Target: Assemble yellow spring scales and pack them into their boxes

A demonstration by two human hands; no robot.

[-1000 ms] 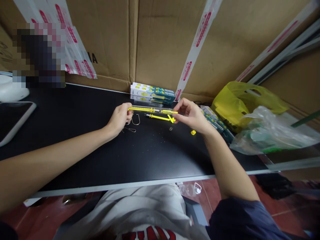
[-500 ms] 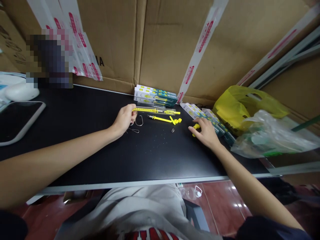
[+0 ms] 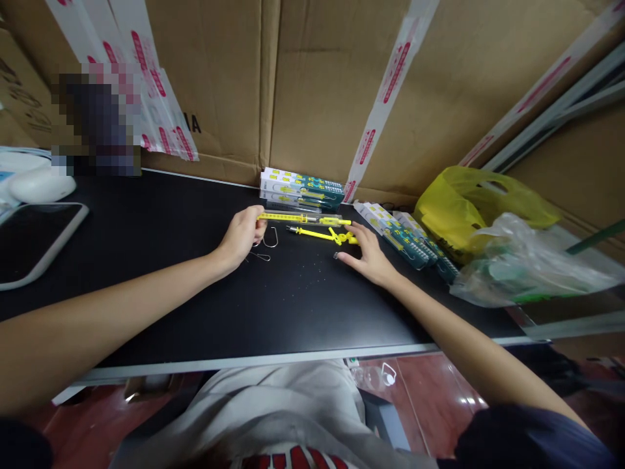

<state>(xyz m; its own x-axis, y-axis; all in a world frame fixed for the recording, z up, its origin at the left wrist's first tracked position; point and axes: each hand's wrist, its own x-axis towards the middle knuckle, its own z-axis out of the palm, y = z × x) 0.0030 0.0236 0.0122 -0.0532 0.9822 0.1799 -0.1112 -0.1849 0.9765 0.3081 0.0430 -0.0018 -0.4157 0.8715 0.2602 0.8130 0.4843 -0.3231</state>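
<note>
Across the upper frame stands cardboard (image 3: 219, 85), and below it spreads my dark surface (image 3: 195, 312). At the right edge sit a yellow bag (image 3: 449, 202) and, just below it, a clear bag (image 3: 541, 267). The printed boxes lie in two groups, one at upper centre (image 3: 303, 189), one right of centre (image 3: 390, 231).

My hands are well apart. The left hand (image 3: 244, 236), left of centre, is clamped on one end of the clear tube (image 3: 319, 217) with its yellow scale, which lies level across the middle of the frame. The right hand (image 3: 368, 257) has just come in from the right to the tube's far end, its thumb and index finger spread; I cannot tell whether it grips anything.

Beneath the tube lies the yellow rod (image 3: 315, 234). Wire hooks (image 3: 271, 238) lie by my left hand. The yellow bits (image 3: 338, 237) now sit under my right fingertips, so I judge the loose parts handier for the work. Smallest, a clear piece (image 3: 335, 255) sits at my right thumb.
</note>
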